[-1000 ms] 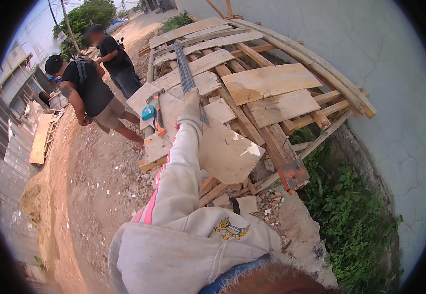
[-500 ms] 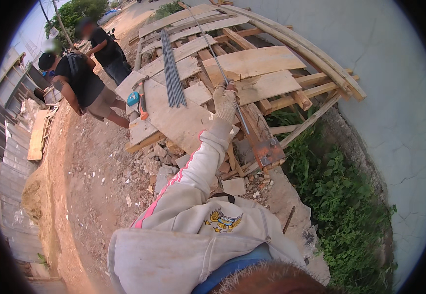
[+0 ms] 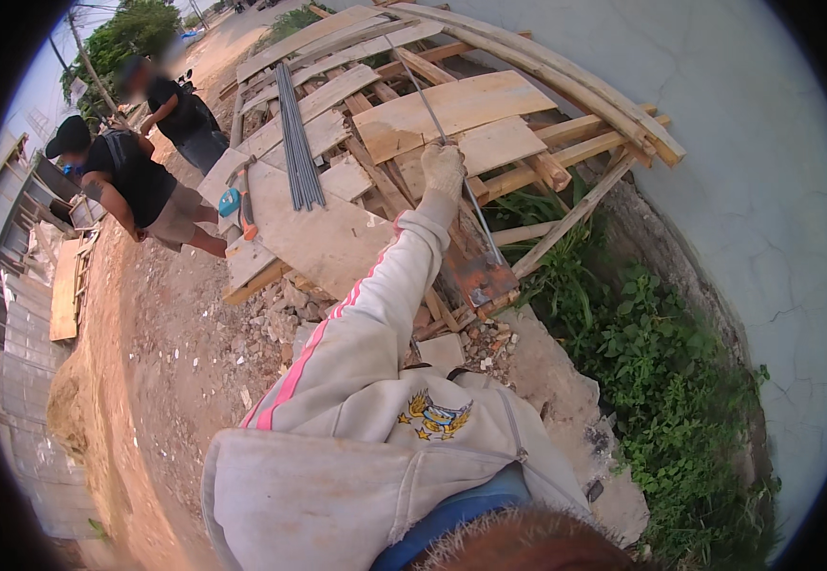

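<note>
My left hand [image 3: 444,169], in a pale knitted glove, is closed round a long thin steel rod [image 3: 420,92]. The rod lies slantwise over the wood pile, its near end [image 3: 495,251] by a thick brown timber [image 3: 466,252] with a rusty, stained end. Left of the hand, a bundle of grey steel rods [image 3: 297,143] rests on plywood sheets [image 3: 313,224]. Beside the bundle are a blue tape measure [image 3: 230,202] and a hammer with an orange handle [image 3: 247,221]. My right hand does not show.
Loose planks and beams [image 3: 575,143] make an uneven pile against a pale wall [image 3: 746,190]. Green weeds [image 3: 642,362] grow along the wall's foot. Broken rubble [image 3: 285,309] lies in front of the pile. Two people [image 3: 133,171] stand on the dirt path at left.
The pile and rods have shifted left and slightly up in the view as my head turned. My left hand stays closed on the rod.
</note>
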The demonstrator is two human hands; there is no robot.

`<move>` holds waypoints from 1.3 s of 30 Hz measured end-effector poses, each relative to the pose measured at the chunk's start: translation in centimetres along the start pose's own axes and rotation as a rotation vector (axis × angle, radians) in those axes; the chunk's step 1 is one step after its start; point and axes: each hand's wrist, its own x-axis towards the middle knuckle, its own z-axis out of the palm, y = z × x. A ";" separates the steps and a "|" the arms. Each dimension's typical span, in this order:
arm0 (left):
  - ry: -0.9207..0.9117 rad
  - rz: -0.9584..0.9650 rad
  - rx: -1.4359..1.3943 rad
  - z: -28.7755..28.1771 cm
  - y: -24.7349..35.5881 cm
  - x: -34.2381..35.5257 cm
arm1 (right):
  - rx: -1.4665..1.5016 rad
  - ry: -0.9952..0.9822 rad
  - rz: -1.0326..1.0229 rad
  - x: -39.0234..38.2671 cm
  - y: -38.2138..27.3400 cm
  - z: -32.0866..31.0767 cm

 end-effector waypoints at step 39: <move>0.514 0.316 0.888 -46.3 8.9 -21.9 | 0.010 -0.980 -1.158 -16.3 -48.2 27.9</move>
